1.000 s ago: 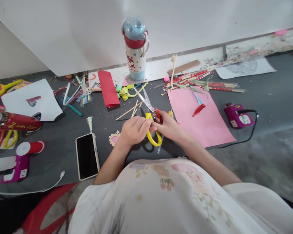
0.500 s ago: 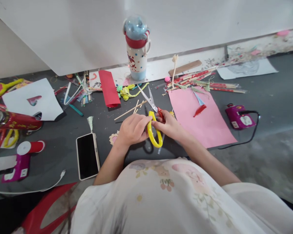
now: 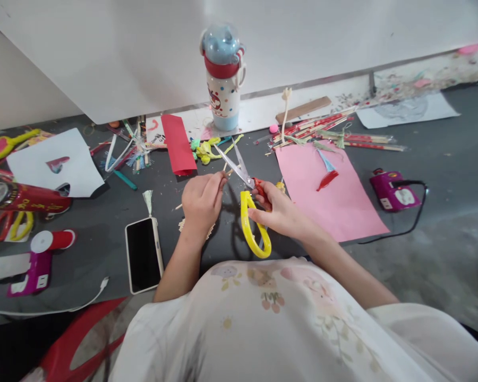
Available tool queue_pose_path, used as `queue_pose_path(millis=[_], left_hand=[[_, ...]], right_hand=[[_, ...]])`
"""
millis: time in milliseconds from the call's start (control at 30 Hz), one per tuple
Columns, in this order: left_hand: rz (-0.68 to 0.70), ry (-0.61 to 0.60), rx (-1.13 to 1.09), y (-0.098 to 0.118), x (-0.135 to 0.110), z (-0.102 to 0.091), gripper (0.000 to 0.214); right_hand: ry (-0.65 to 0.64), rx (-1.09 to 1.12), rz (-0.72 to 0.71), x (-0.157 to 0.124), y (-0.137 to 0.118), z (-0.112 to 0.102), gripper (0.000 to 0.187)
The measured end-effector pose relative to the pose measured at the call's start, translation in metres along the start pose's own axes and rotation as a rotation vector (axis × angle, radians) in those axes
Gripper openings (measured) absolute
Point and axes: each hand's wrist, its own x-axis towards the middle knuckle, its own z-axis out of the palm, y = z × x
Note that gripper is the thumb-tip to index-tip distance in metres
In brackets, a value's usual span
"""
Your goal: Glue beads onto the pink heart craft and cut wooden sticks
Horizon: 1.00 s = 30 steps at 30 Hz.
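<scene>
My right hand (image 3: 278, 212) grips a pair of scissors (image 3: 252, 212) with one yellow loop and one red handle, blades parted and pointing up-left. My left hand (image 3: 201, 199) is closed, pinching a thin wooden stick (image 3: 228, 173) whose end lies by the blades. Both hands hover over the dark mat (image 3: 442, 159), just in front of my body. A small scalloped paper cutout (image 3: 181, 225) peeks out under the left wrist.
A phone (image 3: 144, 253) lies left of my left arm. A pink sheet (image 3: 326, 196) lies to the right, with a purple glue gun (image 3: 391, 191) and cord beyond. A drinking bottle (image 3: 222, 79), red paper (image 3: 177, 143), sticks (image 3: 334, 132) and craft scraps crowd the back.
My left hand left the scissors' yellow loop and moved up-left to pinch the stick. The scissors opened wider and the yellow handle swung down toward my body.
</scene>
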Motion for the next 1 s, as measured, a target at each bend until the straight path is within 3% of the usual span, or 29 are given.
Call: queue_pose_path(millis=[267,1000], left_hand=[[0.007,0.036,-0.086,0.004,0.0,-0.003,0.019],[0.004,-0.023,-0.102,0.003,0.002,-0.004,0.02]], right_hand=[[-0.057,0.076,-0.028,-0.006,-0.007,-0.004,0.053],[-0.084,0.093,-0.032,-0.009,-0.012,-0.006,0.031]])
